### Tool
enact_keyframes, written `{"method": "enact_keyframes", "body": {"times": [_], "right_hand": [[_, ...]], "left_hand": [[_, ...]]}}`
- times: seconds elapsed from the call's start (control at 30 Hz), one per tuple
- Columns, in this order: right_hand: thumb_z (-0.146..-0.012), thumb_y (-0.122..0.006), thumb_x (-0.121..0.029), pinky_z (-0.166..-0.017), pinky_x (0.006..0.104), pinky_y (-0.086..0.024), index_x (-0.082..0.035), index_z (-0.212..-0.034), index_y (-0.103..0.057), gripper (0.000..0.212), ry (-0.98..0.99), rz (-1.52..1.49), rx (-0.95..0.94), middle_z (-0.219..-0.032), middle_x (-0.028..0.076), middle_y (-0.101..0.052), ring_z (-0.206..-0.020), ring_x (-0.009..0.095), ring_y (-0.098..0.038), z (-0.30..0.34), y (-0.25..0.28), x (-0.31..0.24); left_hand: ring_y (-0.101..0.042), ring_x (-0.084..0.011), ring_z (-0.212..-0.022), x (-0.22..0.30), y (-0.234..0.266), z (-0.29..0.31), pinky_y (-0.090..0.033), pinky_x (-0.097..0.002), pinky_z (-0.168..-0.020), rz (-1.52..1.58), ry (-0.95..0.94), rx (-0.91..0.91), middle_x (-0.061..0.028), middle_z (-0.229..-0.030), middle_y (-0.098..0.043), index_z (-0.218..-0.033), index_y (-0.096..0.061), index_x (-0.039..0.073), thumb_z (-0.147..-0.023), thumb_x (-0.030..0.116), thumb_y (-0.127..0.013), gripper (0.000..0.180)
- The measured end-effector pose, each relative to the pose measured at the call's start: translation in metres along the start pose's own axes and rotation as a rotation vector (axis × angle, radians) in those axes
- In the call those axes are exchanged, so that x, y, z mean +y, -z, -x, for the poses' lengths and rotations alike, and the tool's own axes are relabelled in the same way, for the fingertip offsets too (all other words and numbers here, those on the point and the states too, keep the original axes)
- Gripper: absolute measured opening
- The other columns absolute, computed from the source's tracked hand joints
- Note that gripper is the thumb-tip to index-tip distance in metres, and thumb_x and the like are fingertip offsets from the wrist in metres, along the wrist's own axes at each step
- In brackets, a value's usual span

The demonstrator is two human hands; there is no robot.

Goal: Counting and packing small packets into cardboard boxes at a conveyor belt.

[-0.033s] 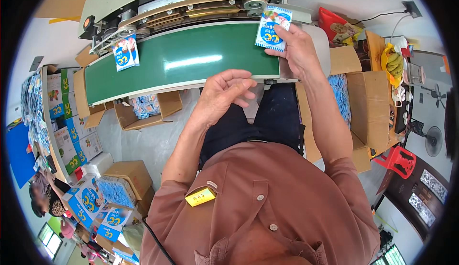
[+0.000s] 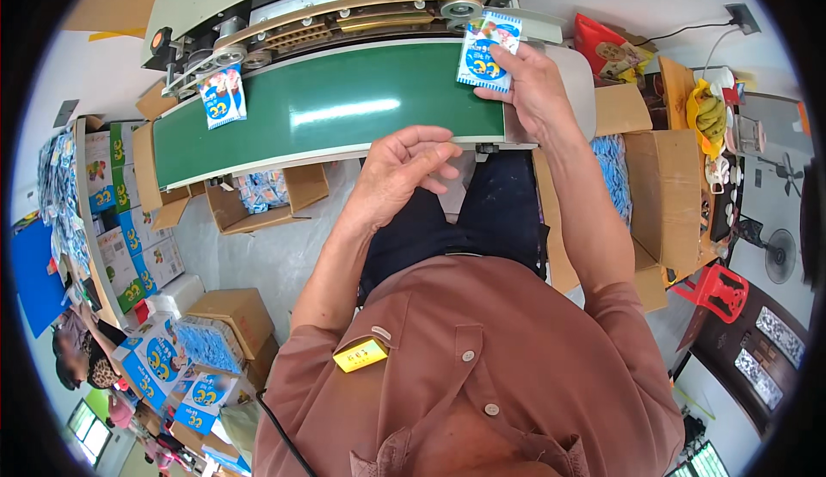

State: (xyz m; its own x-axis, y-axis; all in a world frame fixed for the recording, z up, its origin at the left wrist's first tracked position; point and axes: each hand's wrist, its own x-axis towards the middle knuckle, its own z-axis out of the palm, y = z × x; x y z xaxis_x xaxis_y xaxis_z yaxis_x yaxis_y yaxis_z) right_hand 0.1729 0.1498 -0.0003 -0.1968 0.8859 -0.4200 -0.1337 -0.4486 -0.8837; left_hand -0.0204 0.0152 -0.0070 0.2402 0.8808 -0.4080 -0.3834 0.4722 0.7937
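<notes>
A blue-and-white printed sachet point(image 2: 489, 52) is in my right hand point(image 2: 535, 90), pinched by its right side between thumb and fingers over the right end of the green conveyor belt point(image 2: 379, 81). Just off the belt's near edge, my left hand point(image 2: 406, 166) hangs with loosely bent fingers apart and nothing visible in it. Two similar overlapping sachets point(image 2: 223, 97) lie toward the belt's left end. Behind the belt stands the sealing machine point(image 2: 344, 14) with its rollers and brown band.
Below the belt sits an open cardboard box point(image 2: 249, 217) with sachets inside. Another open carton point(image 2: 667, 193) of blue packs stands at my right. Stacked printed boxes point(image 2: 155, 361) fill the left side. A red stool point(image 2: 724, 291) and a fan point(image 2: 779, 253) are farther right.
The sachets on the belt have shifted slightly left. My right hand and its sachet have moved a little left as well. My left hand keeps its place.
</notes>
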Motion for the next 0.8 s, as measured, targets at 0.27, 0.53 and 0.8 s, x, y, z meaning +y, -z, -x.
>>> {"method": "enact_keyframes", "body": {"times": [0.27, 0.53, 0.8], "right_hand": [[-0.097, -0.062, -0.019, -0.078, 0.0336, -0.061, 0.003, -0.124, -0.06, 0.035, 0.003, -0.092, -0.118, -0.111, 0.013, -0.067, -0.098, 0.019, -0.068, -0.012, -0.021, 0.016], [-0.092, -0.068, -0.016, -0.078, 0.0327, -0.056, -0.001, -0.118, -0.064, 0.03, 0.689, 0.746, 0.408, -0.104, 0.012, -0.069, -0.091, 0.021, -0.069, 0.14, 0.096, 0.053], [-0.083, -0.069, -0.015, -0.091, 0.0473, -0.051, -0.003, -0.128, -0.05, 0.05, -0.441, 1.546, 0.783, -0.122, 0.023, -0.06, -0.111, 0.039, -0.061, 0.248, 0.423, 0.2]], "left_hand": [[-0.069, -0.0182, -0.086, -0.012, -0.01, -0.004, -0.058, -0.0275, -0.068, -0.039, 0.017, -0.013, -0.0171, -0.11, -0.069, -0.123, -0.059, -0.003, -0.098, 0.016, -0.063, 0.033], [-0.071, -0.0178, -0.087, -0.045, -0.041, -0.001, -0.06, -0.0277, -0.068, -0.146, 0.163, -0.079, -0.017, -0.11, -0.069, -0.122, -0.061, -0.003, -0.097, 0.012, -0.064, 0.03], [-0.07, -0.0154, -0.087, -0.08, -0.098, -0.025, -0.058, -0.0253, -0.069, -0.333, 0.32, -0.223, -0.0149, -0.109, -0.07, -0.122, -0.062, -0.002, -0.097, 0.011, -0.063, 0.029]]}}
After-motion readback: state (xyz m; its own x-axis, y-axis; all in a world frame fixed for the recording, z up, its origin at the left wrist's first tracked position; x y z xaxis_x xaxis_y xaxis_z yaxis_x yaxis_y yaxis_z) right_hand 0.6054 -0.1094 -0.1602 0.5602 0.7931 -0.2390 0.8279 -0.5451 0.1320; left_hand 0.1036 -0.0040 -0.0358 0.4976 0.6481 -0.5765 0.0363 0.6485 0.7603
